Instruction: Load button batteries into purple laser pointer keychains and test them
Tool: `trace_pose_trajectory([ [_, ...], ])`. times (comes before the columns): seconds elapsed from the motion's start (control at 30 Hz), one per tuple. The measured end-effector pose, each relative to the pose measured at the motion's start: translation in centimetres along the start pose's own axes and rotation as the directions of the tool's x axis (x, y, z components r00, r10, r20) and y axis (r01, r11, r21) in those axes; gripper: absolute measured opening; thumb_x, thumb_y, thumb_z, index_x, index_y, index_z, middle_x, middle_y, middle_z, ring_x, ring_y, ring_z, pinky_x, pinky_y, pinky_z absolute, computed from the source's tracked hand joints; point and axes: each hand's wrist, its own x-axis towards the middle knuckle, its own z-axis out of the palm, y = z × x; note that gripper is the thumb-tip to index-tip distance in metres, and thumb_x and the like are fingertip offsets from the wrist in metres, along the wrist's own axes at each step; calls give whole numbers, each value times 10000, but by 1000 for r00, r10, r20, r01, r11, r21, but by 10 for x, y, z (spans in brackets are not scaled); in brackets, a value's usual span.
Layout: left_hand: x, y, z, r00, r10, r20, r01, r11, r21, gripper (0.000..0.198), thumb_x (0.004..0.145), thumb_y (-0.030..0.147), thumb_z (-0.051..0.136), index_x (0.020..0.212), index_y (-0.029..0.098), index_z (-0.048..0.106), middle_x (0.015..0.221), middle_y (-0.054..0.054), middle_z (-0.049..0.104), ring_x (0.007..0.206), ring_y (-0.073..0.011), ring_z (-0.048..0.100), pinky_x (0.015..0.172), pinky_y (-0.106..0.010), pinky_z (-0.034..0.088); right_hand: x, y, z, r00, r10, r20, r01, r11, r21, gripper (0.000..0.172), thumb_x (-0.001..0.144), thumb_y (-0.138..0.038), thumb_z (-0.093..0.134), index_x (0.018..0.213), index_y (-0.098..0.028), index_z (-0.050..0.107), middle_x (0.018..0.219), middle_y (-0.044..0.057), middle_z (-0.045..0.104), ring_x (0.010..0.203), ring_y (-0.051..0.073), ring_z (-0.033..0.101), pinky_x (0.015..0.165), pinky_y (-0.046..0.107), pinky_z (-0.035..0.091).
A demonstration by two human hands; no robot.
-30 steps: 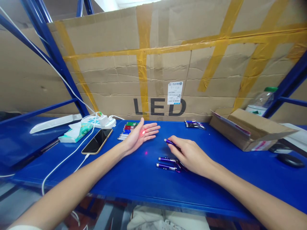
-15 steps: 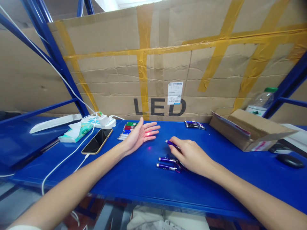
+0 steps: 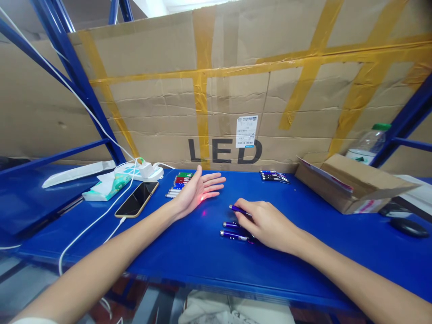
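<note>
Between the thumb and fingers of my right hand (image 3: 270, 222) is a purple laser pointer (image 3: 239, 209), its silver tip facing left. My left hand (image 3: 202, 191) is open, palm turned toward the pointer, fingers stretched out. A red light spot glows on the lower edge of that palm, and a fainter one shows on the blue tabletop (image 3: 189, 252). Two more purple laser pointers (image 3: 232, 235) lie just below my right hand, which partly covers them. Behind my left hand is a row of green, red, blue and silver pens (image 3: 178, 185), partly hidden by it.
Several blue and black pens (image 3: 270, 176) lie at the back. On the right are an open cardboard box (image 3: 354, 184), a black mouse (image 3: 409, 227) and a bottle (image 3: 367, 144). A phone (image 3: 137, 200), tissue pack (image 3: 107, 186), power strip (image 3: 124, 171) and white cables are on the left.
My right hand has shifted slightly down and left with the laser pointer. The red spot has slid from the fingers of my left hand to its palm edge.
</note>
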Motion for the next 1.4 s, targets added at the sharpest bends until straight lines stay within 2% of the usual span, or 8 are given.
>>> trace_pose_trajectory([
  [0.17,-1,1,1,1000,-4,-12,4,1000,3,734,1079,727,326,1404,175,683,1603,-176,577,1481,-356,548,1231,-503,417,-1,0,-1,999,9,-47,-7,999,39,200,1116,-334,400,995,-253,537,813,25,722,703,222,663,643,310,350],
  [0.4,0,0,0,1000,-2,5,2,1000,5,782,1063,762,304,1414,173,680,1602,-180,578,1496,-367,527,1225,-512,412,-3,-3,-2,1000,-29,-12,29,999,32,192,1107,-322,424,978,-249,546,858,37,750,739,226,680,661,317,362],
  [0.53,-1,0,0,1000,-3,14,2,1000,14,804,1069,760,273,1441,162,661,1590,-190,588,1483,-368,538,1222,-514,412,-2,-3,-2,999,27,-45,-27,1000,4,197,1120,-335,406,1020,-244,549,827,30,739,711,223,676,636,316,327],
  [0.7,-1,1,1,1000,-6,19,6,1000,-14,811,1080,740,267,1466,129,634,1608,-215,558,1482,-373,537,1224,-520,406,-1,-2,-1,996,85,12,-83,991,-109,211,1109,-302,440,943,-234,551,810,36,737,702,219,682,611,315,266],
  [0.93,-1,2,2,1000,-14,6,14,1000,-20,805,1078,745,260,1446,145,650,1585,-202,588,1454,-368,568,1209,-515,427,0,2,-2,986,153,-60,-160,980,-121,198,1126,-322,423,1079,-236,595,934,61,785,805,241,729,626,305,271],
  [1.2,0,1,1,1000,-7,20,7,1000,0,831,1070,760,245,1478,147,632,1596,-198,578,1478,-368,546,1226,-518,416,0,-1,-1,995,100,-12,-101,992,-77,207,1120,-322,436,1014,-233,590,843,43,757,757,231,710,630,312,274],
  [1.3,-1,1,1,1000,-6,17,6,1000,9,830,1071,760,233,1467,155,640,1587,-190,590,1471,-367,553,1223,-519,419,1,2,-1,987,145,-67,-150,986,-75,215,1132,-343,406,1095,-235,588,920,60,780,797,244,727,626,311,275],
  [1.4,-1,2,2,1000,-6,12,6,1000,8,828,1076,751,220,1454,151,647,1575,-191,602,1463,-366,562,1214,-520,428,1,2,-1,975,217,-39,-220,965,-142,213,1121,-337,421,1058,-232,595,934,79,782,795,255,731,614,310,257],
])
